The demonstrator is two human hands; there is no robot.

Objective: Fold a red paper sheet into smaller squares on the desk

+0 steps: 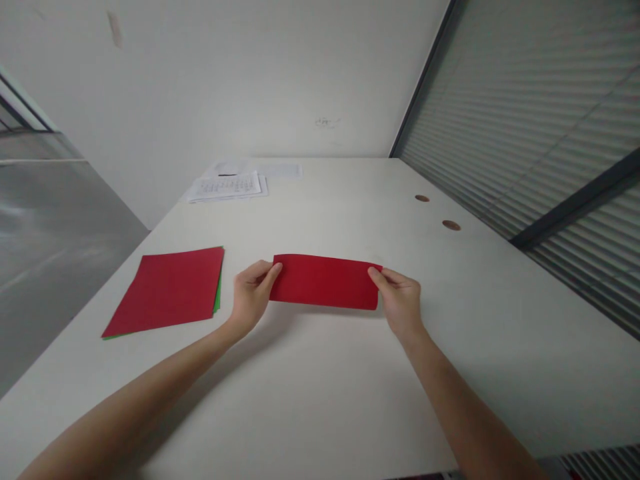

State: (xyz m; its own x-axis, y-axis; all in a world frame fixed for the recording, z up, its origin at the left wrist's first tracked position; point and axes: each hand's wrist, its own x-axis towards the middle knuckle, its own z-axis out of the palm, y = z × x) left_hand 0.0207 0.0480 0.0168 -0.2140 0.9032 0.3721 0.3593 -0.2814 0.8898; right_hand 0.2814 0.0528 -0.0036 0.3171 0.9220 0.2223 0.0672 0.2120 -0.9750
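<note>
Left hand (pixel 251 288) and right hand (pixel 403 299) are pinching opposite ends of red strip (pixel 324 283); left, red sheet (pixel 167 291) is covering green sheet (pixel 217 299).

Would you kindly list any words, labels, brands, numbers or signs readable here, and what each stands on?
No text can be read.
White rectangular paper sheets: lines of writing, too small and blurred to read.
Flat white wall: faint dark marks, too indistinct to tell whether they are writing.
Held red paper rectangle: no text visible.
</note>
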